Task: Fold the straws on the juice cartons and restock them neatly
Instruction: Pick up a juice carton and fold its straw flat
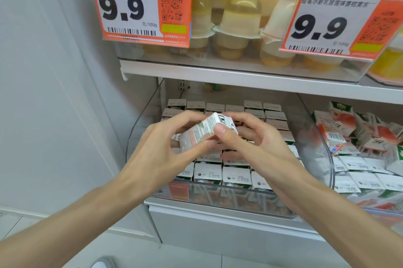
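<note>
One carton (199, 133), between left hand (161, 152), right hand (257, 145)

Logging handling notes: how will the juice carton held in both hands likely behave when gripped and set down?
The juice carton looks boxy and flat-sided, so it is probably stiff in the grip of the left hand and right hand. It is held by fingertips alone, so it is likely light. Jumbled cartons to the right lie toppled, suggesting it tips easily unsupported.
</note>
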A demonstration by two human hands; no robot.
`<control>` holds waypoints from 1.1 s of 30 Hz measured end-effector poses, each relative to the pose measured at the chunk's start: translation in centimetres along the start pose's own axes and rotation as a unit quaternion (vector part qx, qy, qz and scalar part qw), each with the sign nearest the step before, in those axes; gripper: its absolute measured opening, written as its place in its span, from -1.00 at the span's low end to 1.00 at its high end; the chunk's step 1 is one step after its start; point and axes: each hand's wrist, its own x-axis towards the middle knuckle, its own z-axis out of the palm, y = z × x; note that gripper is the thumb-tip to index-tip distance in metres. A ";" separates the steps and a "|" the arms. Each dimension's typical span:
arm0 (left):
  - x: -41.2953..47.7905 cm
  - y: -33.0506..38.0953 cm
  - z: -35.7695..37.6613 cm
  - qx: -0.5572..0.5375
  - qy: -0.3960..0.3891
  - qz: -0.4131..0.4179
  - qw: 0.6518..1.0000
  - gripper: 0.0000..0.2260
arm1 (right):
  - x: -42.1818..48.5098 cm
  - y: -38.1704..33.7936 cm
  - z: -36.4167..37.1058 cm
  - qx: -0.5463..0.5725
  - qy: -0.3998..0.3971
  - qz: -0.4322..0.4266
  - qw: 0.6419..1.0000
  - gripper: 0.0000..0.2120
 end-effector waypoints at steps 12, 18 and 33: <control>0.4 -0.1 -0.4 -0.161 0.083 -0.031 0.983 -0.53 | 0.9 0.1 -0.5 0.135 -0.026 0.146 0.980 -0.71; 0.4 0.3 -0.4 -0.163 0.085 -0.014 0.983 -0.53 | 0.6 0.2 -0.6 -0.019 -0.042 0.026 0.999 -0.72; 2.3 3.3 4.4 -0.193 0.122 -0.162 0.960 -0.38 | -1.0 1.5 -1.3 -0.321 0.129 -0.261 0.901 -0.83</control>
